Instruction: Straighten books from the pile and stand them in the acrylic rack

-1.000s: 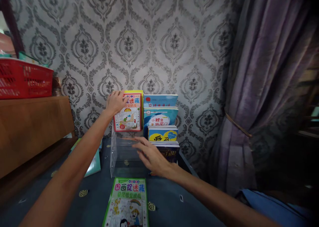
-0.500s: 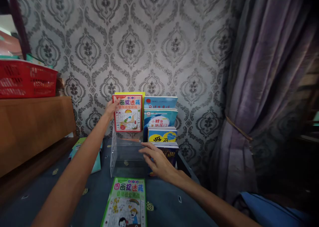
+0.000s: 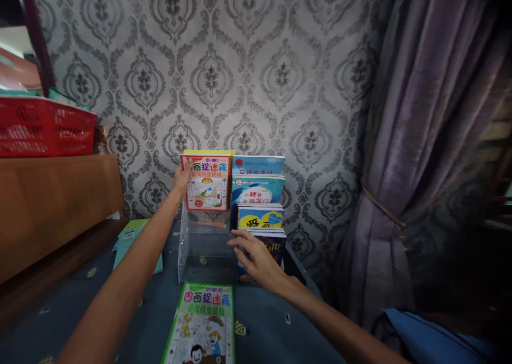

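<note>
A red-framed picture book [image 3: 207,182] is held upright at its left edge by the left hand [image 3: 181,178], fingers clamped on it, in the top tier of a clear tiered rack [image 3: 200,249] standing against the patterned wall at the far edge of a dark blue surface [image 3: 264,326]. The right hand [image 3: 256,257] is laid with fingers spread apart, holding nothing, on the rack's lower front beside a column of blue books [image 3: 258,193]. A green-framed book [image 3: 202,324] lies flat at the near edge. A red basket [image 3: 44,135] is seen on a wooden cabinet at left.
</note>
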A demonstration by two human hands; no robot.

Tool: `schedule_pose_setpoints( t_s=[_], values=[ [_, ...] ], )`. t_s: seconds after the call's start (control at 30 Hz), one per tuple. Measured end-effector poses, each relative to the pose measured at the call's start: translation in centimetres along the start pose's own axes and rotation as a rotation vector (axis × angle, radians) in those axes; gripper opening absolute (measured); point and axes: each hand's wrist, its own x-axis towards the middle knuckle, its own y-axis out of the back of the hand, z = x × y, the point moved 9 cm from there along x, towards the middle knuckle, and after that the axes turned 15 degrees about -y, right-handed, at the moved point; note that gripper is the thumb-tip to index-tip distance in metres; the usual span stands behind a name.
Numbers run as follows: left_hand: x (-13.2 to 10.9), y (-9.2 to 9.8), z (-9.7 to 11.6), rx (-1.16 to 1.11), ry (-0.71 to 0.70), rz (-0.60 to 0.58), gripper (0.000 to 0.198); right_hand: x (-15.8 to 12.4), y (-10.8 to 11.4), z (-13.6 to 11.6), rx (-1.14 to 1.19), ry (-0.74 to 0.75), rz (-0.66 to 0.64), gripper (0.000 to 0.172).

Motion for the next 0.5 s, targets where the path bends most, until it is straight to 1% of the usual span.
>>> schedule_pose_setpoints(
  t_s=[0.2, 0.37, 0.5],
  values=[
    [-0.4, 0.0, 0.3, 0.007, -0.008, 0.013, 0.055, -0.4, -0.3, 0.4, 0.007, -0.019, -0.02, 0.028],
    [-0.7, 0.1, 0.2, 0.013, -0.014, 0.015, 0.055, -1.3, -0.5, 0.4, 0.054, -0.066, -0.035, 0.026],
    [-1.1, 0.3, 0.2, 0.024, -0.016, 0.003, 0.06, -2.3, -1.3, 0.8, 0.064, -0.074, -0.069, 0.027]
  ],
)
